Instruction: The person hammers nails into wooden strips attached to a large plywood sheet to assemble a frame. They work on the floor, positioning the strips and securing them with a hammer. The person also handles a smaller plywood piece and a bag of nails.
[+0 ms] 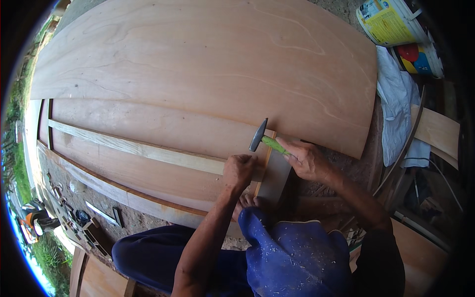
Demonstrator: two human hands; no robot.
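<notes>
Head view: right hand (308,159) closed around hammer (267,140), raised over batten (143,148) on plywood (198,74); left hand (239,171) pinched, possibly on a nail; driving apparently unfinished.

1. The right hand (307,159) is gripping a green-handled hammer (264,139), its head raised just above the plywood sheet (198,64)
2. The left hand (239,170) is pinching closed at the pale wooden batten (138,148)
3. Paint buckets (396,29) are standing beside a white cloth (398,99)
</notes>
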